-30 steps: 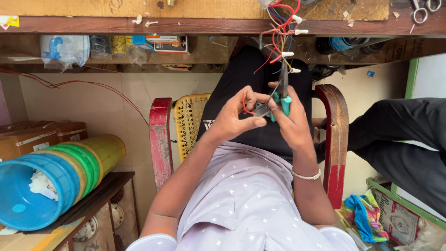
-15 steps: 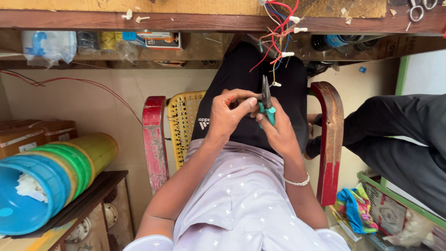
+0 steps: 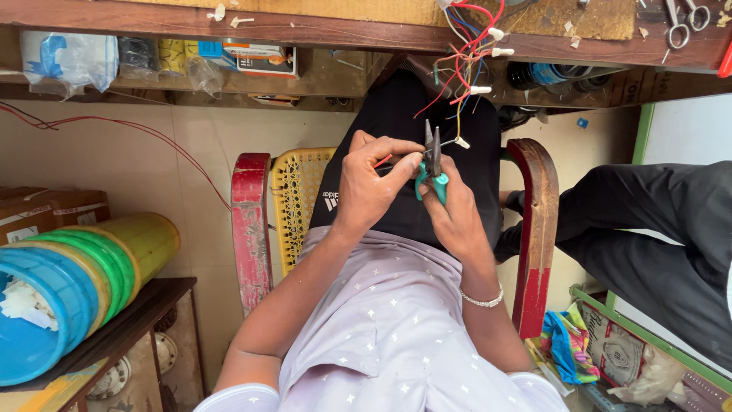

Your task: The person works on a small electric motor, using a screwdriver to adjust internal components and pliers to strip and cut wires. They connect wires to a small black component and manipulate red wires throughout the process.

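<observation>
- Pliers (image 3: 434,164) with teal handles stand upright in the right hand (image 3: 456,217), fingers wrapped closed around the handles, tips pointing up toward the workbench edge (image 3: 305,30).
- Left hand (image 3: 371,187) pinches a red wire (image 3: 383,160) between thumb and fingertips, just beside the plier tips.
- Bundle of coloured wires (image 3: 469,57) hangs from the bench above both hands.
- Red-framed chair with a yellow mesh seat (image 3: 293,198) sits under the lap.
- Blue, green and yellow drums (image 3: 76,282) lie on a shelf, well apart at left.

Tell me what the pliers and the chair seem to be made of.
Pliers: dark, dull metal jaws, likely steel; teal handles look like smooth plastic or rubber sleeves. Chair: arms look like wood under worn, chipped red paint; the yellow perforated seat looks like moulded plastic.
</observation>
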